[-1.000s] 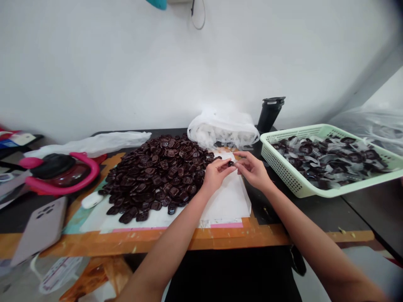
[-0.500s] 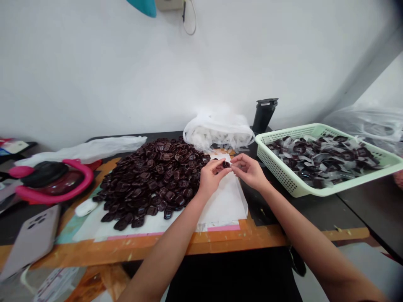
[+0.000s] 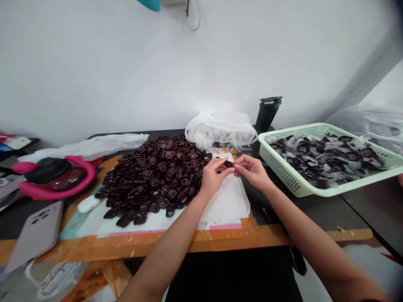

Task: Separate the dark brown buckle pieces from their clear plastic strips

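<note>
My left hand (image 3: 212,177) is closed in a pinch on a small glossy dark-brown buckle-like piece (image 3: 228,164), held just above white paper (image 3: 224,200). My right hand (image 3: 253,173) meets it from the other side, thumb and forefinger pressed together at the piece's right edge. Whether those fingers grip the piece or a strip on it, I cannot tell. A large heap of the same dark slotted pieces (image 3: 157,176) lies left of my hands. Behind them sits a white bag (image 3: 222,130) filled with white translucent strips.
At the right stands a pale green basket (image 3: 283,173) with dark pieces and translucent strips. A black tumbler (image 3: 267,114) is near the wall. To the left are a pink-handled jug (image 3: 56,178), a phone (image 3: 36,235) and a white earbud case (image 3: 88,204).
My right fingers have closed in against the dark piece, and its face has turned partly out of sight. The whole view has shifted slightly.
</note>
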The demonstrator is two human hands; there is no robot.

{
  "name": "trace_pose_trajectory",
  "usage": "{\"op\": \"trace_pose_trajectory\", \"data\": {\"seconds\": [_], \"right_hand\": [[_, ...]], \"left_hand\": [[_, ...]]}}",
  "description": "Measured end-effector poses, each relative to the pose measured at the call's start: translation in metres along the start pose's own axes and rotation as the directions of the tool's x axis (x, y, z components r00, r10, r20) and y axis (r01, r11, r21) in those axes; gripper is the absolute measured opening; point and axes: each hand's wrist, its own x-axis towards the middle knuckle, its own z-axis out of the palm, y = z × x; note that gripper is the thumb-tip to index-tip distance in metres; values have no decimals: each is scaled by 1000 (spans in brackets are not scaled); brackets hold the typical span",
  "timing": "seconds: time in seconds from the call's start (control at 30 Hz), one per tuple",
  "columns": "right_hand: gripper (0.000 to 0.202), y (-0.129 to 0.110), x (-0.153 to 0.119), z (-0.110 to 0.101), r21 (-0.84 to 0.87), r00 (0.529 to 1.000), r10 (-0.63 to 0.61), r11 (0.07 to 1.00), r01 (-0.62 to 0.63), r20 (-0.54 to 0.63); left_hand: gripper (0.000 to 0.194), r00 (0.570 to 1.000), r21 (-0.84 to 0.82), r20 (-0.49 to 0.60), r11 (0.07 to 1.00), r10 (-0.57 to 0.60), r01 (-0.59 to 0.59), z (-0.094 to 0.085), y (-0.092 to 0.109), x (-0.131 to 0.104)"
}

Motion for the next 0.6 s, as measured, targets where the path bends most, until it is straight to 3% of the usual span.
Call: {"op": "trace_pose_trajectory", "data": {"seconds": [0.23,0.4,0.6], "right_hand": [[33,1,-1,7,-47,998,-28,999,26,-52],[33,1,-3,6,-191,999,-52,980,52,5],[20,12,3,7,-224,988,-121,970,98,-91]], "left_hand": [[41,1000,-2,17,1000,0,0,0,4,1],[41,999,205,22,977,49,-52,1,9,-3],[44,991,271,40,953,132,-137,3,20,-5]]}}
